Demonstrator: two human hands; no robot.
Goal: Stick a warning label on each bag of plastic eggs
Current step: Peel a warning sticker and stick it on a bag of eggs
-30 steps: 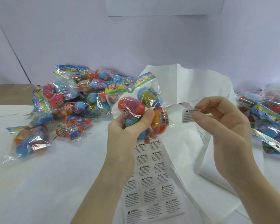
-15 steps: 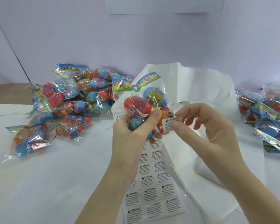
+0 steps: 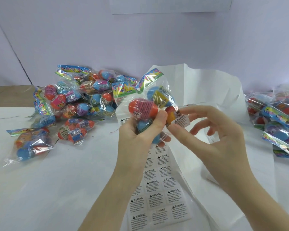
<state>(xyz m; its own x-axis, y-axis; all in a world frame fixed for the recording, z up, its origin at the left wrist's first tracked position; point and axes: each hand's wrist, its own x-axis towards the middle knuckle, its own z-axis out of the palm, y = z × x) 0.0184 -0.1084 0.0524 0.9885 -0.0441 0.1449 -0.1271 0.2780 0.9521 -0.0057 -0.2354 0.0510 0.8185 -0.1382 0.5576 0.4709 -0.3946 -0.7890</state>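
Observation:
My left hand [image 3: 140, 130] grips a clear bag of plastic eggs [image 3: 150, 104] from below, held up over the table's middle. A white warning label [image 3: 182, 121] lies on the bag's right side, over an orange and yellow egg. My right hand [image 3: 213, 135] touches that label with thumb and forefinger tips, the other fingers spread apart. A sheet of warning labels [image 3: 158, 197] lies flat on the table under both wrists.
A heap of egg bags [image 3: 83, 100] sits at the back left, with two single bags [image 3: 30, 144] nearer the left front. More egg bags [image 3: 277, 117] pile up at the right edge. Crumpled white paper [image 3: 207, 90] stands behind my hands.
My right hand carried the loose label leftward to the bag and laid it against the bag's right side. The bag in my left hand shifted slightly right and tilted.

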